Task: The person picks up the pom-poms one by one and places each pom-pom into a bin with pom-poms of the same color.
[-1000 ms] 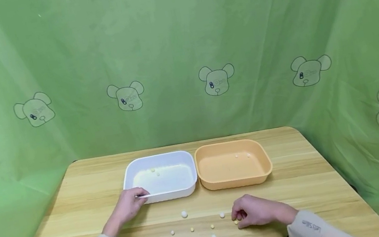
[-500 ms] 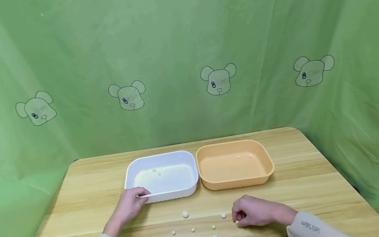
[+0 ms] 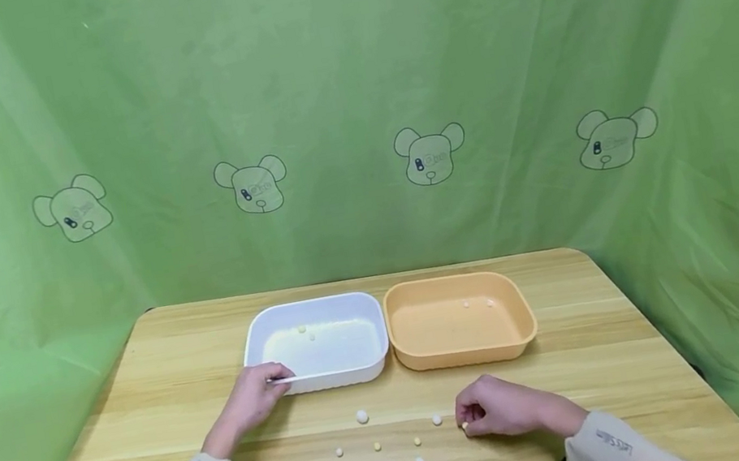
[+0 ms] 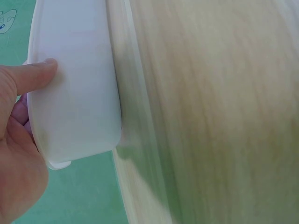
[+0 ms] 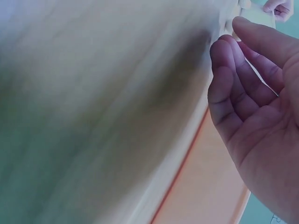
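The right hand (image 3: pixel 503 407) edged up, grip pinching a round yellow bead (image 3: pixel 466 427), the left hand (image 3: pixel 253 397) clasping a smooth white tub (image 3: pixel 340 380).

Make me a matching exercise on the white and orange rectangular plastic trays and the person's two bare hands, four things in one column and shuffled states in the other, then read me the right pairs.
Things:
1. White rectangular plastic tray
2. Orange rectangular plastic tray
3. Left hand
4. Right hand

States:
A. Touched by neither hand
B. Pinching a small round yellow ball
C. Held at its near rim
D. Gripping a tray's rim

Pairs: 1-C, 2-A, 3-D, 4-B.
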`<state>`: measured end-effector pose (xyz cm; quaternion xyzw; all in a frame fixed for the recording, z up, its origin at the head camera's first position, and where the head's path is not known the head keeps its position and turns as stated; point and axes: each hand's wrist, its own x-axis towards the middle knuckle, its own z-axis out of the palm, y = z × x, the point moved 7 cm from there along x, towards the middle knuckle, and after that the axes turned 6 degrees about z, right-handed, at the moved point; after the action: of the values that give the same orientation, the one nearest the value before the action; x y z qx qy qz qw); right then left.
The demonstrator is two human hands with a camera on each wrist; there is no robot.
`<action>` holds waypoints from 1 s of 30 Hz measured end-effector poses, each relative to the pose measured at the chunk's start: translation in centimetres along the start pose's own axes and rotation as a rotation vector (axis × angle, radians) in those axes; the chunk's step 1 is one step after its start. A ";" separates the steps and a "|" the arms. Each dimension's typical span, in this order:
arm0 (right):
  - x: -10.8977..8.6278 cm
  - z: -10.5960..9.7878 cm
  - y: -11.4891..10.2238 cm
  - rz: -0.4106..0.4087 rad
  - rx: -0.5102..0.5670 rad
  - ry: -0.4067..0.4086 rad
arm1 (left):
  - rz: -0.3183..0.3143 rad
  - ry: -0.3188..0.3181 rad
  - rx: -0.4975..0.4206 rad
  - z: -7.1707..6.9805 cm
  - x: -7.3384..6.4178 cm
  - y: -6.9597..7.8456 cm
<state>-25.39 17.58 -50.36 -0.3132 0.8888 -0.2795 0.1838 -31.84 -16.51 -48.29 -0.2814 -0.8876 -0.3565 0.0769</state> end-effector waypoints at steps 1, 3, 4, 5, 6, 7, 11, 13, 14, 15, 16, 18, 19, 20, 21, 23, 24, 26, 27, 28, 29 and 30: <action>0.0 -0.1 0.0 0.007 0.004 0.001 | -0.003 -0.001 -0.001 0.0 0.0 0.0; -0.1 -0.3 0.0 0.021 0.011 0.007 | -0.007 -0.002 -0.005 0.1 0.0 -0.1; -0.1 -0.5 0.0 0.028 0.016 0.011 | -0.009 -0.002 -0.004 0.1 0.0 -0.1; -0.1 -0.6 0.0 0.038 0.018 0.013 | -0.008 -0.001 -0.002 0.1 0.0 -0.1; -0.1 -0.7 0.1 0.044 0.021 0.016 | -0.008 0.001 -0.001 0.1 0.0 -0.1; -0.1 -0.9 0.1 0.046 0.025 0.021 | -0.007 0.002 0.002 0.1 0.0 -0.1; 0.0 -1.6 -0.1 0.032 0.012 0.052 | -0.009 0.003 0.000 0.1 0.0 -0.2; 0.0 -2.0 -0.3 0.023 0.013 0.070 | -0.010 0.001 -0.002 0.1 0.0 -0.2; 0.0 -2.2 -0.3 0.020 0.016 0.077 | -0.009 0.000 -0.003 0.1 0.0 -0.2; 0.0 -2.3 -0.4 0.017 0.021 0.084 | -0.008 0.000 -0.004 0.1 0.0 -0.2; -0.1 -2.5 -0.5 0.011 0.022 0.094 | -0.006 -0.001 -0.004 0.1 0.0 -0.2; -0.1 -2.9 -0.8 -0.005 0.023 0.114 | -0.003 0.000 -0.003 0.1 0.0 -0.1; -0.2 -3.1 -0.9 -0.015 0.022 0.124 | 0.001 0.000 -0.002 0.1 0.0 -0.1; -0.2 -3.4 -1.1 -0.025 0.022 0.135 | 0.004 0.001 0.000 0.1 0.0 -0.1; -0.2 -3.5 -1.3 -0.036 0.014 0.147 | 0.006 0.002 0.001 0.1 0.0 -0.1; -0.2 -3.8 -1.4 -0.043 0.006 0.163 | 0.009 0.005 0.006 0.1 0.0 0.0; -0.2 -4.0 -1.5 -0.042 0.007 0.167 | 0.011 0.006 0.009 0.1 0.0 0.0; -0.1 -4.2 -1.5 -0.035 0.012 0.178 | 0.010 0.008 0.011 0.1 0.0 0.0; -0.1 -4.3 -1.5 -0.028 0.012 0.181 | 0.009 0.009 0.012 0.1 0.0 0.0; 0.0 -4.4 -1.5 -0.023 0.015 0.185 | 0.010 0.009 0.011 0.1 0.0 0.0; 0.0 -4.5 -1.5 -0.019 0.020 0.190 | 0.009 0.009 0.010 0.1 0.0 0.0; 0.0 -4.6 -1.5 -0.018 0.024 0.195 | 0.009 0.008 0.011 0.1 0.0 0.0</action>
<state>-27.04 18.34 -45.83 -0.2904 0.8963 -0.3208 0.0974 -31.81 -16.49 -48.38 -0.2833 -0.8880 -0.3524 0.0836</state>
